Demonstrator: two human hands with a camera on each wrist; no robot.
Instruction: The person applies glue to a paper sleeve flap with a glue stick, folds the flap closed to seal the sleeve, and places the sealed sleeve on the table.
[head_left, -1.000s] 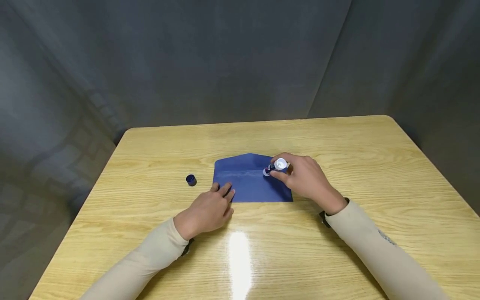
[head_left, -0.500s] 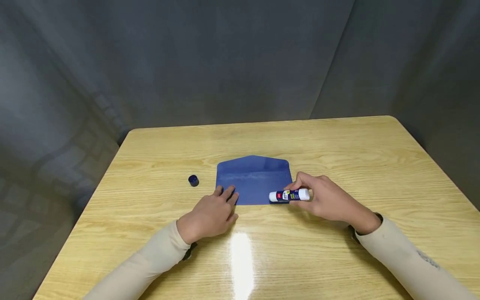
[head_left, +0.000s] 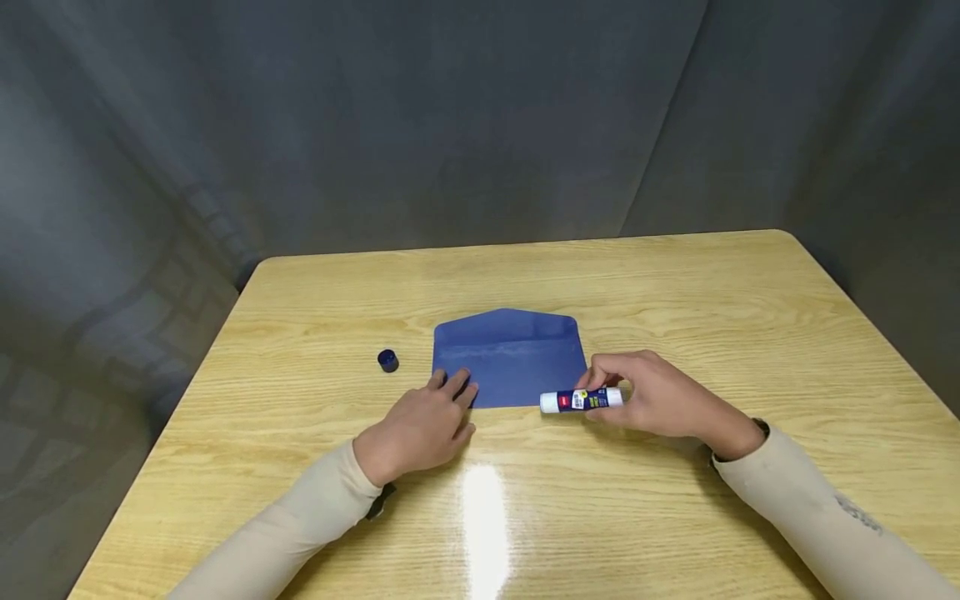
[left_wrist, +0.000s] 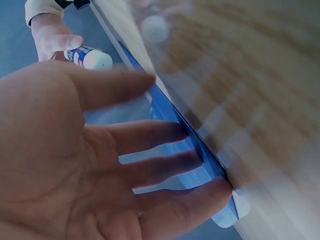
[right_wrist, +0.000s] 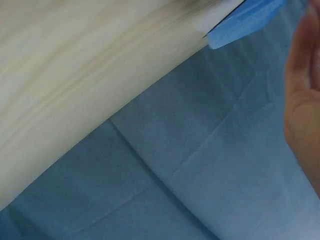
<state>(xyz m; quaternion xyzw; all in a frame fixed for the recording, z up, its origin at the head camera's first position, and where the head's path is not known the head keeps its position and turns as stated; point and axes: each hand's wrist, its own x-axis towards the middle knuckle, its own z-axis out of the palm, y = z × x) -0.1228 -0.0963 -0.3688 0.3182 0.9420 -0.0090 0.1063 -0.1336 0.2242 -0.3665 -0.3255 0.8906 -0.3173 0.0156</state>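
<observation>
A blue envelope (head_left: 517, 367) lies on the table with its pointed flap spread away from me and a pale streak across it near the fold. My left hand (head_left: 416, 429) rests its straight, spread fingertips on the envelope's lower left corner; the left wrist view shows those fingers (left_wrist: 170, 167) touching it. Between thumb and fingers my right hand (head_left: 660, 400) pinches a glue stick (head_left: 573, 401), white at both ends with a dark blue label, held level by the envelope's lower right corner. In the right wrist view only part of that hand (right_wrist: 302, 100) shows.
A small dark blue cap (head_left: 387, 360) stands on the wooden table (head_left: 675, 292), left of the envelope. Dark grey curtains (head_left: 465, 125) hang behind the table and along its sides.
My right hand has drawn the glue stick from the envelope's fold toward me and right, turning it from tilted to level. The left hand has stayed on the corner.
</observation>
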